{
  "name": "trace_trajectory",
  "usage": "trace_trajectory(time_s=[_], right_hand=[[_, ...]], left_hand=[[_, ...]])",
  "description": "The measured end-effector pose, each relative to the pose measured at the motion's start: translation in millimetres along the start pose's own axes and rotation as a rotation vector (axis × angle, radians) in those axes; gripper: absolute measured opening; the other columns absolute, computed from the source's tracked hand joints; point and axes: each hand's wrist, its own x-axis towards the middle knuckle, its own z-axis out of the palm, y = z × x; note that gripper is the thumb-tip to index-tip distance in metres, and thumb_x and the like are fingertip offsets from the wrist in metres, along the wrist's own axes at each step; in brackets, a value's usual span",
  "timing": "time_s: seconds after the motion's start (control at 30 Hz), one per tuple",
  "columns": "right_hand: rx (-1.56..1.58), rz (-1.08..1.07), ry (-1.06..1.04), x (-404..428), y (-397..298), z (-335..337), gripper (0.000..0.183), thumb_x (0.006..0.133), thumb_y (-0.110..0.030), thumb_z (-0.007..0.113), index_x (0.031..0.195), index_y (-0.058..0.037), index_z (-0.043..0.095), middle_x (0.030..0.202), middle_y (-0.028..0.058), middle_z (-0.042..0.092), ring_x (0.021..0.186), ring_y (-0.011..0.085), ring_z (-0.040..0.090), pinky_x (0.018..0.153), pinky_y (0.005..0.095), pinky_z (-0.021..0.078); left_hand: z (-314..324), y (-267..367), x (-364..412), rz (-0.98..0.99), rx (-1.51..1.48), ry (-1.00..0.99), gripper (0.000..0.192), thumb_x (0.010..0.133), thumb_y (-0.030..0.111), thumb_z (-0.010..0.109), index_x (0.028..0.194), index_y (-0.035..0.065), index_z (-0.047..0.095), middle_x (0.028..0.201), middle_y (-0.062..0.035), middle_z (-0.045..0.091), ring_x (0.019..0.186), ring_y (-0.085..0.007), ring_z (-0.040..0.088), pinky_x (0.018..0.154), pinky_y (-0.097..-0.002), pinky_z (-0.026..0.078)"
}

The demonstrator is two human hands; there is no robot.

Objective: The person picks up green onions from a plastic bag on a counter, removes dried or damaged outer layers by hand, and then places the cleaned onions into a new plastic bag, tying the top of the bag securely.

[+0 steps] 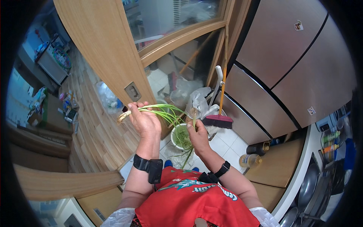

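A bunch of green onions (161,109) lies across my left hand (144,120), its pale rooted ends sticking out to the left and its green leaves reaching right. My right hand (199,136) grips a single stalk (194,122) with a brownish root clump at its top; leaves hang below that hand. Beneath and between both hands stands a white bin (173,136) holding green scraps. Some leaves overlap the bin's rim.
A broom (217,120) and a white-handled tool (219,73) lean near plastic bags (198,99). A wooden glass door (113,42) stands ahead, a refrigerator (283,56) at right. Bottles (249,161) stand by the cabinet.
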Motion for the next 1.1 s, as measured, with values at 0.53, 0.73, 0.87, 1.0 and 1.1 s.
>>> trace_trajectory(time_s=[0.53,0.73,0.87,1.0,1.1], right_hand=[[0.176,0.229,-0.169,1.8,-12.5,12.9,0.013,0.084,-0.017,0.062,0.092,-0.008,0.058,0.07,-0.0031,0.055,0.046,0.0027,0.038,0.04,0.0186,0.0261],[0.111,0.206,-0.11,8.6,6.6,16.9,0.009,0.083,-0.015,0.059,0.088,-0.0091,0.055,0.064,-0.0038,0.05,0.046,0.0035,0.038,0.038,0.0197,0.0258],[0.23,0.332,-0.003,8.9,2.0,8.7,0.005,0.085,-0.014,0.054,0.086,-0.0111,0.05,0.063,-0.0035,0.045,0.045,0.0048,0.036,0.038,0.0203,0.0251],[0.339,0.366,0.056,8.3,0.5,-0.8,0.007,0.085,-0.014,0.054,0.084,-0.012,0.046,0.063,-0.0033,0.043,0.044,0.0055,0.033,0.037,0.021,0.0234],[0.245,0.337,0.025,12.6,12.0,-15.0,0.006,0.085,-0.013,0.055,0.085,-0.0107,0.049,0.066,-0.0024,0.046,0.049,0.0061,0.039,0.041,0.0215,0.0282]], left_hand=[[2.4,-4.2,-13.3,-0.033,0.021,-0.056,0.022,0.096,0.03,0.041,0.088,0.0094,0.042,0.077,-0.0032,0.046,0.077,-0.0172,0.047,0.065,-0.0278,0.038],[-1.1,-7.9,-15.8,-0.021,-0.01,-0.074,0.023,0.095,0.031,0.044,0.088,0.0092,0.045,0.078,-0.0028,0.048,0.08,-0.018,0.048,0.066,-0.0275,0.037],[-0.9,-0.2,-12.0,-0.008,-0.015,-0.096,0.022,0.095,0.03,0.044,0.088,0.009,0.045,0.078,-0.0031,0.048,0.081,-0.0181,0.048,0.066,-0.0279,0.037],[-6.8,6.5,-0.3,0.017,-0.032,-0.071,0.022,0.095,0.03,0.044,0.088,0.0092,0.044,0.078,-0.0034,0.048,0.079,-0.0183,0.048,0.065,-0.0284,0.038],[-15.0,15.2,11.2,-0.002,-0.055,-0.051,0.022,0.095,0.029,0.043,0.087,0.0091,0.045,0.078,-0.0036,0.048,0.079,-0.0186,0.049,0.065,-0.0296,0.038]])
